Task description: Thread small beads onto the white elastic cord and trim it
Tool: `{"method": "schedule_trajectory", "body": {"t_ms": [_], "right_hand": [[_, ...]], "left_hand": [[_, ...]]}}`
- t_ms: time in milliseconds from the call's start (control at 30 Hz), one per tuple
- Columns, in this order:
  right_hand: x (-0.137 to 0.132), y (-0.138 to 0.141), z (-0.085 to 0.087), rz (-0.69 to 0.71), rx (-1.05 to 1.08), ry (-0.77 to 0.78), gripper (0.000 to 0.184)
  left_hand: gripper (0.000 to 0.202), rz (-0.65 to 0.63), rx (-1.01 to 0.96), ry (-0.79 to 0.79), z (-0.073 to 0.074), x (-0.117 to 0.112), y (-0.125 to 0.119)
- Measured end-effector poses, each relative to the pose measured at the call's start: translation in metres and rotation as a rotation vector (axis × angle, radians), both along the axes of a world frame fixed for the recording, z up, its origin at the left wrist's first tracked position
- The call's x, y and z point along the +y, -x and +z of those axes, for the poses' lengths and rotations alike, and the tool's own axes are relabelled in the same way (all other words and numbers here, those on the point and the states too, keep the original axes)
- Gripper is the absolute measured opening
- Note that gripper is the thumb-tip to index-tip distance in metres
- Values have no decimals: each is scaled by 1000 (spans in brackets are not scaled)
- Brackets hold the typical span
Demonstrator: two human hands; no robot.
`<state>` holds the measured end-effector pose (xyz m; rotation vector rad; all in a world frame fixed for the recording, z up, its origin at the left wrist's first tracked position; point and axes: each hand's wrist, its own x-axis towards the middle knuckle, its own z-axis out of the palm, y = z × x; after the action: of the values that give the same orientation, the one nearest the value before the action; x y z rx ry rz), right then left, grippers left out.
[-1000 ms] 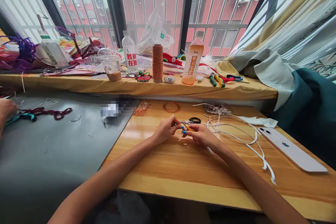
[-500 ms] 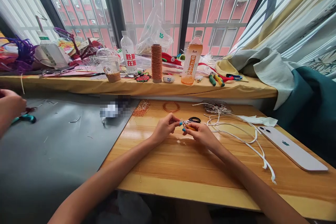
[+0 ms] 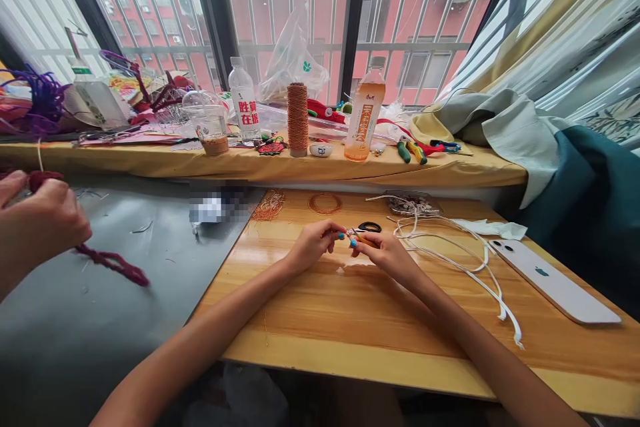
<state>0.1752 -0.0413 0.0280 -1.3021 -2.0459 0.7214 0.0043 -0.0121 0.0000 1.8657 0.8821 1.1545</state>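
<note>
Over the wooden table, my left hand (image 3: pixel 316 243) is closed in a pinch, its fingertips almost touching those of my right hand. Whatever it holds is too small to name. My right hand (image 3: pixel 387 253) is closed around a small tool with an orange handle (image 3: pixel 369 240); its working end is hidden among the fingertips. Just behind the hands lies a black ring-shaped handle (image 3: pixel 370 227), perhaps of scissors. Small white scraps (image 3: pixel 341 271) rest on the wood beneath.
Behind my hands are a coil of copper-coloured cord (image 3: pixel 325 203), cord clippings (image 3: pixel 270 205) and a clear tray (image 3: pixel 413 203) of small pieces. White cords (image 3: pixel 480 267) and a phone (image 3: pixel 555 283) lie right. At far left another person's hand (image 3: pixel 47 220) holds dark red yarn (image 3: pixel 115 263).
My hands stay close together, with slight shifts of the fingers. The other person's hand has come further into view from the left, with dark red yarn hanging from it.
</note>
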Motion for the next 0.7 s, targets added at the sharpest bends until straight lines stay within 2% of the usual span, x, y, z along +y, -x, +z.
{"method": "schedule_trajectory", "body": {"t_ms": [233, 400, 567, 700], "right_hand": [[0, 1, 0, 9, 64, 85, 31], [1, 2, -1, 13, 69, 62, 31], [4, -2, -3, -45, 44, 36, 33], [5, -4, -4, -31, 38, 38, 32]], "left_hand": [[9, -23, -26, 53, -6, 0, -2], [14, -36, -8, 48, -6, 0, -3], [17, 3, 193, -142, 6, 1, 5], [18, -20, 276, -309, 3, 3, 9]]}}
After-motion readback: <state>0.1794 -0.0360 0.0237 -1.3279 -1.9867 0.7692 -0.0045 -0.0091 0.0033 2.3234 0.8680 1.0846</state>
